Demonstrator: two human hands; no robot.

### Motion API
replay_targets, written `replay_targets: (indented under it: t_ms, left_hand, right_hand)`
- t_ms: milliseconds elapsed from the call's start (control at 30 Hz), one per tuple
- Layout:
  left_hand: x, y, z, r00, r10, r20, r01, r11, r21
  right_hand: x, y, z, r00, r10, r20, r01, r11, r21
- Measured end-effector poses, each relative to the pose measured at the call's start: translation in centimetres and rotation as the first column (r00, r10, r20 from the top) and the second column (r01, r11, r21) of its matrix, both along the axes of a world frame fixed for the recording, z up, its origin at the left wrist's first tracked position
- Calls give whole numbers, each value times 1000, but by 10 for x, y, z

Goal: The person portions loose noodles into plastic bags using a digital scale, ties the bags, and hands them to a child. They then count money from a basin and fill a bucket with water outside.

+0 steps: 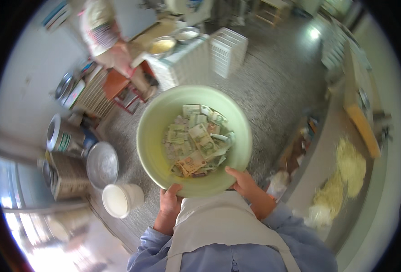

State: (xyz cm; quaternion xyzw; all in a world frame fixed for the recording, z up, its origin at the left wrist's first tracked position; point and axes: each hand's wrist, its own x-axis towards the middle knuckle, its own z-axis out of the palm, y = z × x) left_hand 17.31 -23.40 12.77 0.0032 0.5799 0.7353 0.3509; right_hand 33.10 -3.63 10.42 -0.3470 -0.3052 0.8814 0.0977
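Observation:
A pale green plastic basin (153, 136) is held in front of my white apron, above the floor. Loose banknotes (202, 137) and many coins (169, 146) lie in its bottom, the notes partly over the coins. My left hand (171, 200) grips the near rim on the left, its thumb on top. On the rim's near right side, my right hand (243, 182) has its thumb over the edge. The fingers of both hands are mostly hidden under the basin.
A person (108, 40) stands at the upper left near a red stool (117, 83). Bowls (162, 46) stand on a covered table. At left are a metal basin (102, 165) and a white bucket (122, 200). Noodle-like dough strands (350, 166) lie on the right-hand counter (309, 185).

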Motion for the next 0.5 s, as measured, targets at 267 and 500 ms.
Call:
replay_targets:
  t_ms: [267,500]
  left_hand:
    - [-93,2,-77,867,-367,338,395,919,-14]
    - [-199,-16,-99,685,-601,411,726,613,-313]
  right_hand:
    - [-28,-66,-104,891,-391,231,433,884,-174]
    - [-49,-159,-175,561,-632,535,815,536,-220]
